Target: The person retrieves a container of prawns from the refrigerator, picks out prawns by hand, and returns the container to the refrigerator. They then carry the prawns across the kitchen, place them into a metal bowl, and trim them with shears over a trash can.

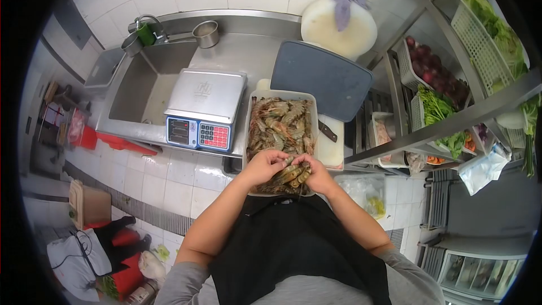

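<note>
1. Closest to the camera, a black apron covers the person's front between two grey sleeves; both forearms reach toward 12 o'clock and meet just beyond it.
2. Left hand: thumb and fingertips pinched together on the upper end of the held shrimp, which lie between 3 and 4 o'clock from it.
3. Right hand: fingers curled around that same small bunch, which sits at its 9 o'clock. Both hands are close together over the near end of a white tub.
4. Toward 12 o'clock from the hands, piled shrimp fill the tub, whole and overlapping.
5. At 1 o'clock, just beside the tub, a dark-handled knife lies on a white cutting board; its blade is mostly hidden. Between 12 and 1, a grey lid overlaps the board.
6. At 10 o'clock, a digital scale stands on the steel counter, with a sink farther out on that bearing. One metal pot is at 11.
7. Well apart at 2 o'clock, a metal rack holds baskets of vegetables; at 8 o'clock, another person bends near the floor.
</note>
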The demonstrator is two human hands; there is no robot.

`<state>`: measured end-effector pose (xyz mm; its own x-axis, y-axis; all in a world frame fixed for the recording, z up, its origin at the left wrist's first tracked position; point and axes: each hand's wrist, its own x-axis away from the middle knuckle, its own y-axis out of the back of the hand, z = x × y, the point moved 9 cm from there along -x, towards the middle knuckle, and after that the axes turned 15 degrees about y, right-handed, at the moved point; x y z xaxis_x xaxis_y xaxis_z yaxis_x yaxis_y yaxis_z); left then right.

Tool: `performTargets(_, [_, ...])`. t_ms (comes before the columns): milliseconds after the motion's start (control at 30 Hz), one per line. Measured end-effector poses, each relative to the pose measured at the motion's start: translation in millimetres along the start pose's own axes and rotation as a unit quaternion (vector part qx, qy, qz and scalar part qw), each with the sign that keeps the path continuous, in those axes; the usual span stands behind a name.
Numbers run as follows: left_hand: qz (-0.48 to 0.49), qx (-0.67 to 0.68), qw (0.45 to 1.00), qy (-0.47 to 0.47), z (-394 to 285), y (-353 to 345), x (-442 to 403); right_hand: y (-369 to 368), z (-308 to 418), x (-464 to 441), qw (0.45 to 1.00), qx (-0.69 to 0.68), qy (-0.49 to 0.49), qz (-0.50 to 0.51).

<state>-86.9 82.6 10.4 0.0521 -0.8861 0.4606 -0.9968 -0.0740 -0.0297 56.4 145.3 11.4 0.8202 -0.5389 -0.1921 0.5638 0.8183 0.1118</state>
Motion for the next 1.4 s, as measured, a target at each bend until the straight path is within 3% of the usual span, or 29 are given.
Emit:
performTargets(100, [-0.034, -0.038, 0.999, -0.009, -4, 4, -10, 0, 3, 1, 0.999, 0.053, 0.013, 0.005])
performTargets(167, [-0.214, -0.185, 0.954, -0.101, -40, 19, -19, -1, 7, 3, 0.995, 0.101, 0.022, 0.006])
performTargets(233, [-0.214, -0.234, 0.941, -0.123, -59, 10, -39, -9, 12, 0, 0.974, 0.219, 0.007, 0.063])
performTargets(300, [-0.228, -0.329, 0.899, -0.179, -78, -6, -56, -12, 14, -1, 0.971, 0.228, 0.022, 0.062])
performTargets(433, [-0.247, -0.454, 0.841, -0.163, -74, -21, -84, -13, 20, -1, 0.958, 0.280, 0.021, 0.065])
performTargets(533, [-0.257, -0.412, 0.861, -0.152, -70, -5, -86, -9, 23, 2, 0.959, 0.281, 0.021, 0.038])
performTargets(600, [-0.254, -0.303, 0.906, -0.150, -68, 12, -68, -8, 22, 5, 0.958, 0.282, 0.029, 0.034])
performTargets(633, [-0.244, -0.241, 0.934, -0.105, -65, 19, -57, -7, 25, 3, 0.956, 0.287, 0.042, 0.037])
performTargets(667, [-0.241, -0.244, 0.933, -0.105, -58, 23, -52, -4, 26, 3, 0.957, 0.286, 0.041, 0.034])
performTargets(733, [-0.180, -0.034, 0.967, -0.177, -52, 37, -36, 0, 43, 0, 0.975, 0.215, 0.055, 0.022])
performTargets(767, [-0.156, -0.025, 0.971, -0.182, -49, 39, -29, 3, 48, -2, 0.975, 0.213, 0.054, 0.022])
performTargets(833, [-0.131, -0.012, 0.980, -0.152, -50, 43, -14, 25, 72, -10, 0.945, 0.299, 0.106, -0.077])
performTargets(1000, [-0.083, 0.010, 0.986, -0.145, -65, 32, 5, 26, 111, -46, 0.920, 0.331, 0.176, -0.116])
performTargets(1100, [-0.118, 0.024, 0.979, -0.163, -79, 32, 7, 27, 68, -59, 0.977, 0.186, 0.035, -0.098])
performTargets(1133, [-0.121, 0.025, 0.979, -0.163, -77, 36, 7, 29, 56, -57, 0.978, 0.185, 0.036, -0.094])
performTargets(1200, [-0.232, -0.128, 0.954, -0.136, -70, 58, 11, 50, 39, -48, 0.973, 0.124, 0.068, -0.181])
performTargets(1267, [-0.238, -0.205, 0.942, -0.117, -54, 58, 13, 63, 16, -34, 0.977, 0.055, 0.032, -0.201])
performTargets(1333, [-0.156, -0.325, 0.926, -0.112, -40, 31, 13, 78, 12, -18, 0.960, -0.096, 0.046, -0.259])
performTargets(1400, [-0.163, -0.358, 0.905, -0.163, -29, 15, 11, 86, 21, -2, 0.952, -0.095, 0.024, -0.289])
